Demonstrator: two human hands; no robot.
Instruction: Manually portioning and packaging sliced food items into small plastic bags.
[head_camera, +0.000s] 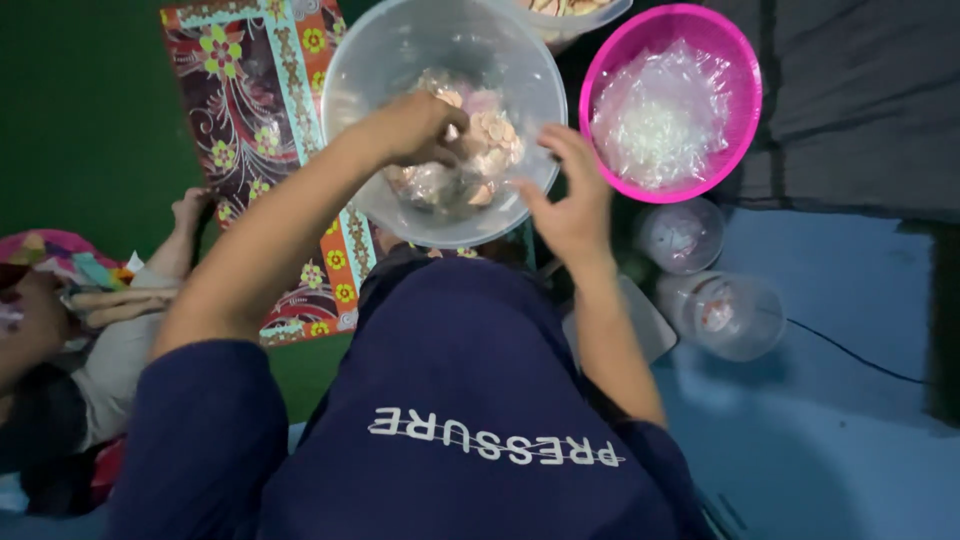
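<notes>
Nearest to you is your own dark blue shirt (470, 400), filling the bottom of the head view, with both bare forearms reaching out from it. At your left side another person sits on the floor, their small hand (188, 208) resting on the edge of a patterned red mat (255, 110).

Your right hand (570, 205) is at the near right rim of the clear plastic bowl (350, 70), fingers spread and loosely curled — open, with nothing gripped in it; whether the palm touches the rim I cannot tell. Your left hand (415, 128) is down inside the bowl, fingers bunched together over the clear plastic bag of pale pink round pieces (480, 150); it looks pinched on the bag or its contents, but the fingertips are hidden, so the exact hold cannot be told.

Just right of your right hand stand two small clear lidded tubs (725, 310), one behind the other, on the blue floor (850, 440).

Farther out, to the right of the clear bowl, sits a pink basin (740, 60) holding crumpled clear plastic — and at the top edge another clear container (570, 25) is partly visible.
</notes>
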